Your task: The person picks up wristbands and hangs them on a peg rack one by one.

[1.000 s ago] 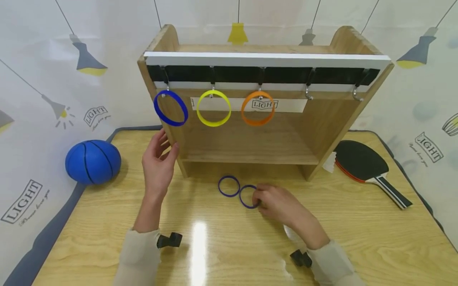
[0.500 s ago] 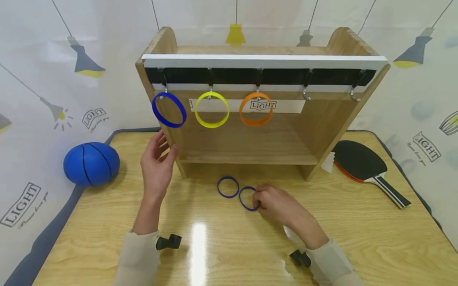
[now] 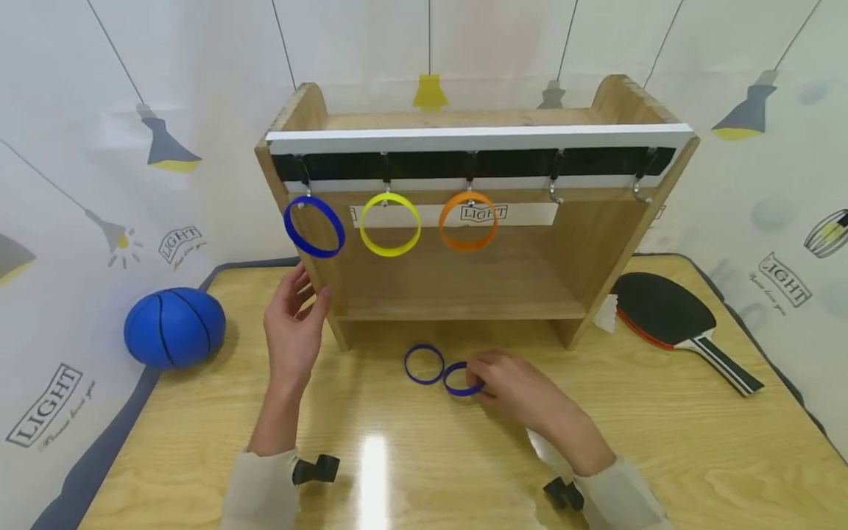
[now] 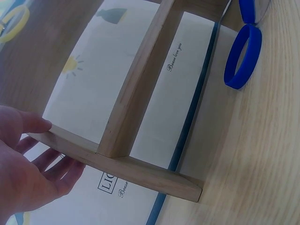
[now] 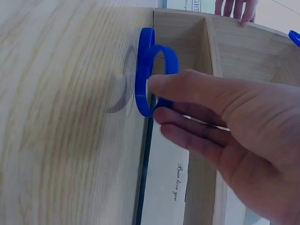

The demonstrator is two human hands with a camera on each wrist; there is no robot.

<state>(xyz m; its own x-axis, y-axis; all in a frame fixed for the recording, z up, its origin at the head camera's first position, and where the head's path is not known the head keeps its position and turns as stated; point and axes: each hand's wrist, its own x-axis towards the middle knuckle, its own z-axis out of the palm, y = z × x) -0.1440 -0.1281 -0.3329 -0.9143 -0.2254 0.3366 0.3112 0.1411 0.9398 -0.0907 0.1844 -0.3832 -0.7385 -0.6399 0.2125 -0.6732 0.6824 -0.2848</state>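
Pickup looks like the step in hand: right hand point(image 3: 513, 386) has a blue ring point(image 3: 461, 393) pinched and tipped up by the second ring point(image 3: 424, 383), though I can't tell if it's fully off the table point(image 3: 411, 478). Left hand point(image 3: 291, 342) is clamped on the wooden rack point(image 3: 457, 291)'s side, so next I'd want a steady pinch and clean lift, no snagging the neighbour.
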